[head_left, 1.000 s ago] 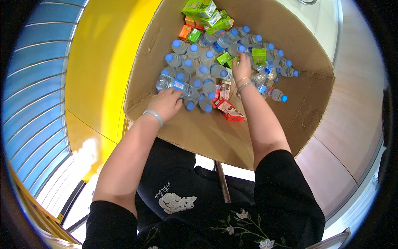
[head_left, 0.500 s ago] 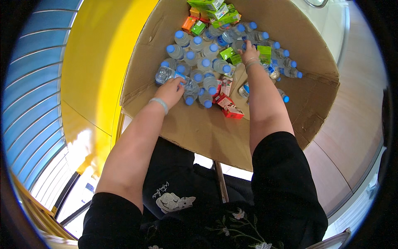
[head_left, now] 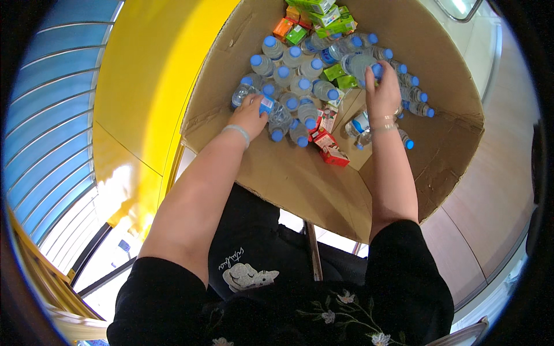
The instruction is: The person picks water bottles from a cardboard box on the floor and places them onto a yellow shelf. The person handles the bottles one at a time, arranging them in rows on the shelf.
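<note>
While red cartons (head_left: 333, 155) lie nearest inside the cardboard box (head_left: 300, 199), the left hand (head_left: 248, 120) curls against a bottle (head_left: 267, 105) on its side, whether gripping I can't tell; farther in, the right hand (head_left: 385, 96) pinches a second bottle (head_left: 358, 63) near its blue cap (head_left: 377, 70), green cartons (head_left: 328, 17) piled beyond.

I see room to pass along the near wall (head_left: 300, 185) of a cardboard box (head_left: 444, 155), while packed bottles (head_left: 301, 85) block the left side, red cartons (head_left: 335, 157) border them and stacked green cartons (head_left: 340, 26) bar the far end.
</note>
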Tool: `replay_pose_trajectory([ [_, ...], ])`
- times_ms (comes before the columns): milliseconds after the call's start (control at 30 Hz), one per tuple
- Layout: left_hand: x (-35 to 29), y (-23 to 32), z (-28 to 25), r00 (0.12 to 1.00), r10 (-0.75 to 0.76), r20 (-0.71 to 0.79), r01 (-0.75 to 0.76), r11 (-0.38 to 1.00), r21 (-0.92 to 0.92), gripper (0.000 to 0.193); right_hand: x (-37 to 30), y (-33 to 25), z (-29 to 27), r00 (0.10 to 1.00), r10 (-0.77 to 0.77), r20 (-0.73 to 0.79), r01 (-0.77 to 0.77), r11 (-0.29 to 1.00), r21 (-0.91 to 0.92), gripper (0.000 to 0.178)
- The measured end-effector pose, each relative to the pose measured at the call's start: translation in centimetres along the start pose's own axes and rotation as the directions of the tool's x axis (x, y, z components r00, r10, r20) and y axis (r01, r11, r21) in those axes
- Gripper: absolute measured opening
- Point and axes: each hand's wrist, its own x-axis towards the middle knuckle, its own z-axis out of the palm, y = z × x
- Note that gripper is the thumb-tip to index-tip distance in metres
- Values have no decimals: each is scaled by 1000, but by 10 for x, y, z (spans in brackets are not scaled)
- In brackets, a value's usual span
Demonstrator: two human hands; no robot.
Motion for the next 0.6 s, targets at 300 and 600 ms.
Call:
replay_pose_trajectory([
  [300, 6, -11, 4, 996, 78, -51, -77, 996, 34, 54, -63, -50, 24, 728, 494, 475, -632, 214, 745, 18],
  [600, 4, -10, 7, 998, 42, -43, -40, 998, 41, 56, -120, -35, 81, 506, 333, 796, -841, -15, 541, 22],
])
